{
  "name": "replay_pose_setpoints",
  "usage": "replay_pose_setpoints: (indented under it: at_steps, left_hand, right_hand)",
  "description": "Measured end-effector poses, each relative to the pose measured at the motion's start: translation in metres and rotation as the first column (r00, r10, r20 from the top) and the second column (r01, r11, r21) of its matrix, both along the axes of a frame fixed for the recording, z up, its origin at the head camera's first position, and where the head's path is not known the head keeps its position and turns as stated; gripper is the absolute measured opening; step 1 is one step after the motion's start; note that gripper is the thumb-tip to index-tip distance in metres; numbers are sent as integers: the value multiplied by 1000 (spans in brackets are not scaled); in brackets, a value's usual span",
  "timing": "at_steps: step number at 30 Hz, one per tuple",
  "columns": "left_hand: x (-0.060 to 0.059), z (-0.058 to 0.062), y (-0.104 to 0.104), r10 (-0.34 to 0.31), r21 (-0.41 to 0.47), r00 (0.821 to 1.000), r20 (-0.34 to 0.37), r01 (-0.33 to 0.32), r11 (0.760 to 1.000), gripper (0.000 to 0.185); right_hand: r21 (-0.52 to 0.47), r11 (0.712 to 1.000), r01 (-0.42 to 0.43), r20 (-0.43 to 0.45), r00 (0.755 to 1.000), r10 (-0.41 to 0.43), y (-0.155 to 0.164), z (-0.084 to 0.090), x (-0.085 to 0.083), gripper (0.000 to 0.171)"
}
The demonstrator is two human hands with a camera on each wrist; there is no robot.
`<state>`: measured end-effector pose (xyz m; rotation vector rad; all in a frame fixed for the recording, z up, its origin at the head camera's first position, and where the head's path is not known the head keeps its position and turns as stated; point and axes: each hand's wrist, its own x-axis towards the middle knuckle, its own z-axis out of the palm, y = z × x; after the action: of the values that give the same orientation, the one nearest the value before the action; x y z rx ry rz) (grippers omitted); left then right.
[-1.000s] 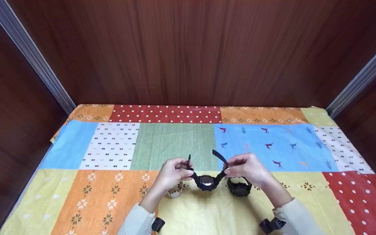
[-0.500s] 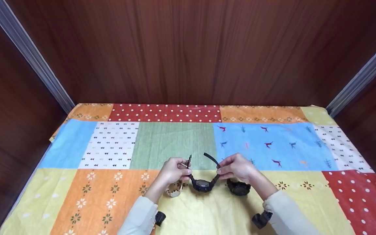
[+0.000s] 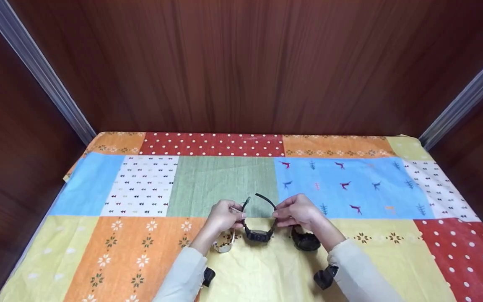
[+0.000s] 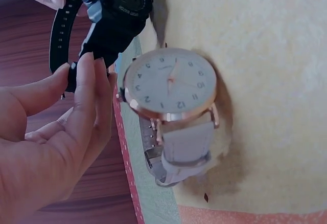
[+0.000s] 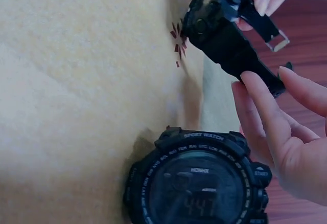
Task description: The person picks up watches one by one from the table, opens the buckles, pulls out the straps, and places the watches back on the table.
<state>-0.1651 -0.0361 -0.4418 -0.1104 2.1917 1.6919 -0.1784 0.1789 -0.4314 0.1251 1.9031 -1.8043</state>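
A black sports watch [image 3: 258,235] hangs between my two hands, its case low and both strap halves rising in a U. My left hand [image 3: 226,216] pinches the strap half with the metal buckle [image 5: 279,42]. Between thumb and fingers, my right hand [image 3: 299,211] pinches the holed strap half [image 4: 61,36], whose free end curves up and left above the hand. Beside my left hand stands a rose-gold watch [image 4: 171,83] with a white dial and pale strap. Another black digital watch [image 5: 196,183], marked SPORT WATCH, sits below my right hand.
A patchwork cloth [image 3: 224,180] covers the table, its yellow patch [image 3: 262,272] lying under the watches. Brown wood-grain panels [image 3: 224,67] enclose the back and both sides. Each wrist wears a small black camera [image 3: 325,277] near the sleeve cuff.
My right hand has moved left, bringing the two strap halves closer together. The held watch has shifted slightly left and its face has tipped upward, showing more of the case's edge.
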Motion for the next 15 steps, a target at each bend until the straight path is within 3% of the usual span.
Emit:
replay_pose_setpoints:
  at_steps: [15]
  left_hand:
    - [-1,-2,2,8,-75,999,-49,-12,997,22]
  right_hand:
    - [88,993,79,-58,996,-74,-12,-10,0,27]
